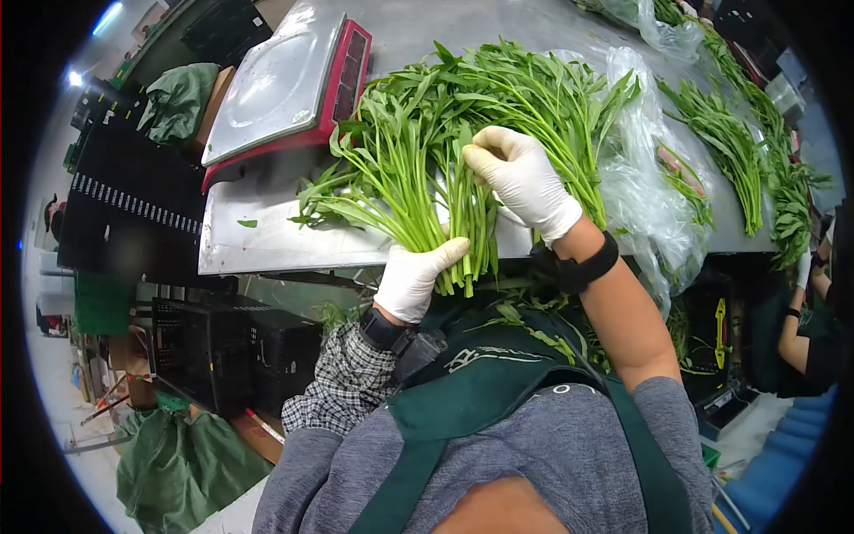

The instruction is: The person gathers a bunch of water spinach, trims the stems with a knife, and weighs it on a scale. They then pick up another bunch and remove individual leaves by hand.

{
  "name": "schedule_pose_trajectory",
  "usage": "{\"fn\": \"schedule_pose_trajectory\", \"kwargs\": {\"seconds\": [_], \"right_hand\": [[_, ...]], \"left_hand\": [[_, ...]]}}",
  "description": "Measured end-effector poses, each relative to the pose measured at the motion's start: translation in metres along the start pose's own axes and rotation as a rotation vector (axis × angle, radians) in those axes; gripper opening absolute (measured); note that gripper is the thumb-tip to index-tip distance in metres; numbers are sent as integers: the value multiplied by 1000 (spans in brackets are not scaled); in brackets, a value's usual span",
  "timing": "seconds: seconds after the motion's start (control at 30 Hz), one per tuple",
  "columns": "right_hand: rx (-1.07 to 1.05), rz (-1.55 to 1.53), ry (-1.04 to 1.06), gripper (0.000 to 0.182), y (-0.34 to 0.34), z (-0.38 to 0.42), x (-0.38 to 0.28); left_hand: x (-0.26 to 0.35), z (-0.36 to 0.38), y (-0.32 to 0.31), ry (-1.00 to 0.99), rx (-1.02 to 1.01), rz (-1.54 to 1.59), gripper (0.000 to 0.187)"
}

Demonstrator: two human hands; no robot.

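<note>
A bunch of water spinach with long green stems is in my left hand, its white-gloved fingers wrapped round the stems near their cut ends. The bunch rests over the front edge of the metal table, leaves pointing away from me. Just above and to the right, my right hand, also gloved in white, is pinched closed at a leaf of an upright stalk. Its fingertips partly hide what they grip. Behind both hands lies a larger heap of water spinach, touching the bunch.
A red scale with a metal pan stands at the left of the metal table. Clear plastic bags lie right of the heap, with more greens beyond. Black crates stand below left. Another person's arm shows at far right.
</note>
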State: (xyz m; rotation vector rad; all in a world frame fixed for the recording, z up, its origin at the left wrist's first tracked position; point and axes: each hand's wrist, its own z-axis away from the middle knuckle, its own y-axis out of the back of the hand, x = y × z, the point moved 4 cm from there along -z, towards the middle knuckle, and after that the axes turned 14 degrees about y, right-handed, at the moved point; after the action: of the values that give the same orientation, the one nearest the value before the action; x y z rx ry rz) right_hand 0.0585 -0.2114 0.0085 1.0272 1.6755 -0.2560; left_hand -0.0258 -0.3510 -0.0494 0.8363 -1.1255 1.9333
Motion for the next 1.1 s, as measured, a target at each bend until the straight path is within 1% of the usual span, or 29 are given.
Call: {"fn": "schedule_pose_trajectory", "kwargs": {"seconds": [0.07,0.1,0.13,0.2,0.27,0.33,0.37,0.43,0.47,0.53,0.67,0.73,0.77,0.87,0.9,0.97,1.0,1.03,1.07,1.1], "right_hand": [[110,-383,-133,16,-1,6,6],[111,-439,-195,13,-1,8,5],[106,-439,-196,13,-1,9,6],[139,-654,-245,13,-2,13,13],[128,-700,-250,14,-5,12,12],[166,-862,-306,17,-8,14,5],[166,-861,-306,17,-7,15,6],[68,-927,-260,18,-8,16,5],[69,-927,-260,18,-8,16,6],[104,-1032,-205,18,-6,14,4],[140,-1009,-171,16,-8,12,-8],[72,-836,-193,16,-13,12,-6],[58,-798,-204,17,-15,13,-6],[61,-769,-184,14,-10,13,-9],[115,-744,-186,14,-4,12,-10],[149,-843,-168,14,8,12,-10],[153,-885,-146,15,13,12,-9],[153,-917,-168,14,14,13,-7],[156,-913,-168,14,14,14,-7],[155,-907,-172,14,12,15,-7]], "left_hand": [[1,1,-1,-4,5,17,29],[2,2,-2,-18,-23,82,28],[2,2,-2,-33,-51,147,28],[0,2,-1,-19,-59,171,28],[-2,2,1,-5,-71,190,29],[-4,0,2,38,-82,194,25],[-2,1,1,38,-83,194,25],[3,3,-5,48,-129,261,23],[3,3,-4,50,-130,261,23],[2,4,-5,140,-209,260,23],[0,4,-6,149,-251,240,23],[-1,5,-5,126,-189,285,24],[-1,4,-5,125,-190,282,24],[-4,2,0,151,-187,311,27],[-3,2,1,154,-204,280,26],[-5,1,2,160,-222,249,26],[-7,0,2,182,-230,277,25],[-8,-1,1,205,-242,304,25],[-8,-2,0,206,-247,305,25],[-9,-2,-3,266,-300,331,28]]}}
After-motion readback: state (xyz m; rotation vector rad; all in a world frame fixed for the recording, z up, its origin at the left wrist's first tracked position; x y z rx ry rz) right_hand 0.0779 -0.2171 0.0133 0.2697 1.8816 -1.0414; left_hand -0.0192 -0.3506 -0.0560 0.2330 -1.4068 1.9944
